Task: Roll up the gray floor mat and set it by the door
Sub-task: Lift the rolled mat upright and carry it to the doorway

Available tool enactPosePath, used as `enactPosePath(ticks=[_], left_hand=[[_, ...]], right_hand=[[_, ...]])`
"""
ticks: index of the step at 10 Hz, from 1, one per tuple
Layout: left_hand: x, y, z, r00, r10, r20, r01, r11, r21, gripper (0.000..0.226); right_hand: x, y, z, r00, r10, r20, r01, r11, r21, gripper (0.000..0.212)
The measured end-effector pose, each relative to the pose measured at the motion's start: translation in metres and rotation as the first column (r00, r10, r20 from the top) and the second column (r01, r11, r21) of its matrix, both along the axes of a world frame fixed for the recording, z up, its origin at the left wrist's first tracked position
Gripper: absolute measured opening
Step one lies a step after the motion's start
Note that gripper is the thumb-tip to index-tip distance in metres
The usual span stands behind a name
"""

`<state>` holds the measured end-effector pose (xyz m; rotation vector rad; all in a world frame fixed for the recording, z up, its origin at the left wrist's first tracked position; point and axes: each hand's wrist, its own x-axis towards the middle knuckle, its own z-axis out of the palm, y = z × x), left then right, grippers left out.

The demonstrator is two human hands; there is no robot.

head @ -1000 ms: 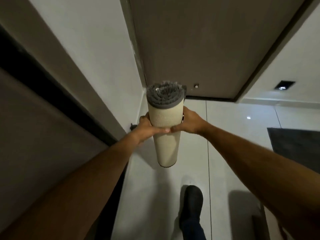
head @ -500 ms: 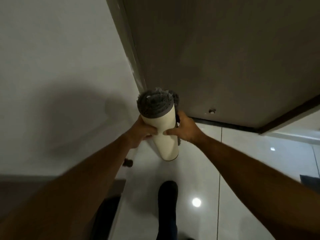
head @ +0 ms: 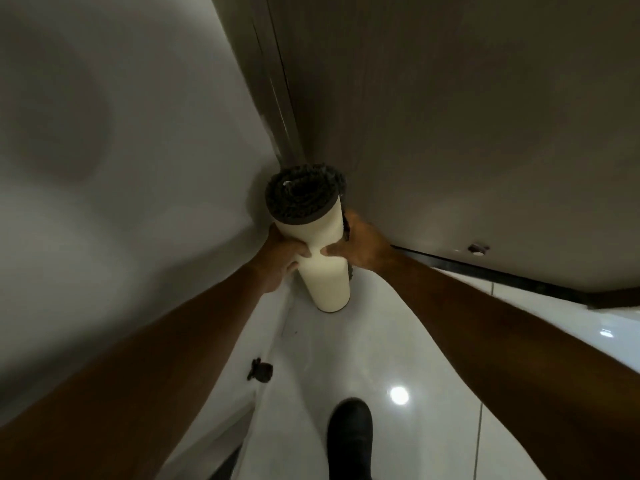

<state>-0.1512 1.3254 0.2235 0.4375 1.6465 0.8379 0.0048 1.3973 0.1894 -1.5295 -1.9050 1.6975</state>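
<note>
Upright now: rolled gray mat (head: pixel 313 237) stands in the corner where wall (head: pixel 138 150) meets door (head: pixel 467 116).

Gray pile shows at top, cream backing outside; lower end at the tiled floor (head: pixel 346 358), contact unclear. Left hand (head: pixel 282 258) and right hand (head: pixel 363 245) clasp its middle, fingers wrapped round. Dark shoe (head: pixel 349 441) below; small doorstop (head: pixel 259 370) by the wall.

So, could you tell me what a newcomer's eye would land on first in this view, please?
The rolled mat stands upright in the corner where the white wall meets the door, cream backing outward, dark pile on top. The left hand and right hand clasp it on either side. A dark shoe shows at the bottom edge.
</note>
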Motion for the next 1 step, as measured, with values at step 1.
enactPosePath(ticks=[1], left_hand=[[-0.0041, 0.0163, -0.0116, 0.997, 0.001, -0.077, -0.001, 1.0, -0.003, 0.073]], right_hand=[[-0.014, 0.0135, -0.0166, 0.999, -0.002, 0.038, 0.003, 1.0, -0.029, 0.087]])
